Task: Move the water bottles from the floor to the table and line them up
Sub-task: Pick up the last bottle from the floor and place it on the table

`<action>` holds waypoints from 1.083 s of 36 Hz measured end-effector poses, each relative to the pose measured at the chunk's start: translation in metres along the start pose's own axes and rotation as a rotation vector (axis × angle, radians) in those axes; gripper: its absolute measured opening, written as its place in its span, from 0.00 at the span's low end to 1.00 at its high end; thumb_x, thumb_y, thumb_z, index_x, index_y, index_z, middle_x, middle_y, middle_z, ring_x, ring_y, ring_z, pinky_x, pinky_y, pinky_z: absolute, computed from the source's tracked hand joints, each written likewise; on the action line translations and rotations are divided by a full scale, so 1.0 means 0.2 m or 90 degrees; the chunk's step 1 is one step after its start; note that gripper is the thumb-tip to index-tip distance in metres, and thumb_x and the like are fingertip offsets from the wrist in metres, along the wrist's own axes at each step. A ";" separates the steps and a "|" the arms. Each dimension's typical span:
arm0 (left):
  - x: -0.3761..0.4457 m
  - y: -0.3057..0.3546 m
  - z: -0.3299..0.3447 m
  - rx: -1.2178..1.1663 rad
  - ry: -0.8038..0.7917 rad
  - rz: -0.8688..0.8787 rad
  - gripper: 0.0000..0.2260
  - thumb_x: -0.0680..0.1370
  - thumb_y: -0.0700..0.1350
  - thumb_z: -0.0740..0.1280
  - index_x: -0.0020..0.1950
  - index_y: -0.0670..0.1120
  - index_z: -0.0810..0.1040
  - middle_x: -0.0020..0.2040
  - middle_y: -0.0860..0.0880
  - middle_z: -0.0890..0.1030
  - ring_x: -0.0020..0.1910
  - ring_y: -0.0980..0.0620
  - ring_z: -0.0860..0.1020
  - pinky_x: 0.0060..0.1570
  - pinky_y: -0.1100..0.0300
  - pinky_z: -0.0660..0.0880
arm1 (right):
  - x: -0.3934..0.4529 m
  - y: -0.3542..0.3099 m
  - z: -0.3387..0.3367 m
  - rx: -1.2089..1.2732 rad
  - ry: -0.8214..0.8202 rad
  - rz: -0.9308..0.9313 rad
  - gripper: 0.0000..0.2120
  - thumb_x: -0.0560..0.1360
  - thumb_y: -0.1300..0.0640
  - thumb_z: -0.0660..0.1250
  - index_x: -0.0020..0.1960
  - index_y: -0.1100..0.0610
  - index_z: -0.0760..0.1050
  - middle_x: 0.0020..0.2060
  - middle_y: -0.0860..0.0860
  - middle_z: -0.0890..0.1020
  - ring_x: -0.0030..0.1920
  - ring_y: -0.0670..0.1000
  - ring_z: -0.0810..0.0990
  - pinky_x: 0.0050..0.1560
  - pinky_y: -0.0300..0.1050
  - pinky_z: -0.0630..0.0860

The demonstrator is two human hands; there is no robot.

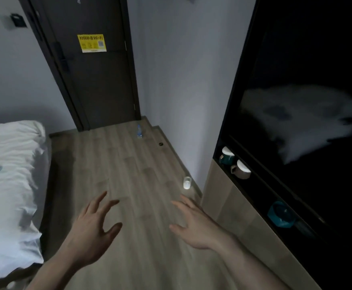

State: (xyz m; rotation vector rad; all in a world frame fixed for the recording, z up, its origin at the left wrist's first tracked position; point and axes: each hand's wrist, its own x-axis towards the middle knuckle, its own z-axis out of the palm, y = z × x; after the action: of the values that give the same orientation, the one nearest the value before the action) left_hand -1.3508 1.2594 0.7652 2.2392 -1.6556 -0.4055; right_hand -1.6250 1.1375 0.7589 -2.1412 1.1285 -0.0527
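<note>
While both hands [95, 229] [194, 225] hover spread, empty, the wood floor [129, 174] holds one bottle [139, 131] — perhaps another [186, 182].

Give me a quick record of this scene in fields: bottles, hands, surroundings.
bottles on floor: upright bottle near the door; second bottle by the right wall
left hand: open, fingers spread, holding nothing
right hand: open, holding nothing
floor: wood planks
left side: bed
right side: dark cabinet, mugs on its shelf
table: not in view

Both forearms and the left hand [91, 229] and right hand [196, 227] look bare, apparently without sleeves or rings.
</note>
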 end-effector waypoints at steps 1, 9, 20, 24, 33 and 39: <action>0.06 -0.02 -0.01 0.001 0.005 -0.010 0.27 0.75 0.56 0.73 0.73 0.58 0.70 0.81 0.51 0.59 0.77 0.45 0.62 0.73 0.46 0.64 | 0.09 -0.01 -0.04 -0.013 -0.002 -0.005 0.35 0.78 0.40 0.64 0.80 0.44 0.54 0.81 0.45 0.47 0.81 0.49 0.47 0.79 0.48 0.52; 0.45 -0.28 -0.12 -0.026 0.044 -0.096 0.30 0.69 0.61 0.66 0.70 0.56 0.75 0.79 0.49 0.64 0.74 0.43 0.66 0.72 0.47 0.65 | 0.78 -0.19 -0.21 -0.088 -0.036 -0.079 0.34 0.78 0.42 0.64 0.80 0.45 0.55 0.81 0.49 0.50 0.80 0.49 0.49 0.79 0.43 0.50; 1.24 -0.85 -0.33 -0.032 0.078 -0.079 0.36 0.67 0.68 0.58 0.70 0.52 0.76 0.77 0.45 0.66 0.75 0.41 0.66 0.72 0.44 0.66 | 1.71 -0.46 -0.27 -0.115 -0.028 -0.077 0.35 0.78 0.41 0.65 0.80 0.44 0.55 0.81 0.47 0.50 0.80 0.50 0.51 0.77 0.41 0.49; 1.57 -1.07 -0.49 -0.040 0.069 -0.089 0.34 0.68 0.66 0.61 0.71 0.53 0.75 0.78 0.45 0.65 0.75 0.41 0.65 0.73 0.45 0.65 | 2.02 -0.56 -0.31 -0.075 -0.009 -0.054 0.33 0.78 0.40 0.65 0.79 0.43 0.56 0.81 0.44 0.50 0.80 0.45 0.51 0.74 0.36 0.49; 2.32 -1.38 -0.66 0.001 0.009 -0.021 0.28 0.75 0.58 0.72 0.74 0.58 0.70 0.81 0.50 0.59 0.77 0.45 0.61 0.74 0.48 0.63 | 2.59 -0.66 -0.39 -0.053 0.010 0.008 0.35 0.77 0.38 0.64 0.79 0.41 0.54 0.81 0.44 0.49 0.80 0.47 0.50 0.79 0.44 0.52; 2.82 -1.49 -0.68 0.022 -0.029 0.005 0.30 0.76 0.60 0.69 0.76 0.59 0.65 0.82 0.52 0.54 0.80 0.47 0.55 0.76 0.47 0.60 | 3.04 -0.66 -0.49 -0.048 0.011 0.032 0.35 0.77 0.37 0.62 0.80 0.41 0.52 0.81 0.45 0.48 0.80 0.47 0.48 0.80 0.48 0.52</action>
State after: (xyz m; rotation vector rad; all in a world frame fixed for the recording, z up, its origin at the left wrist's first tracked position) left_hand -0.8761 0.8122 0.7432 2.2641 -1.7051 -0.4315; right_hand -1.1893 0.6842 0.7447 -2.1814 1.2120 -0.0062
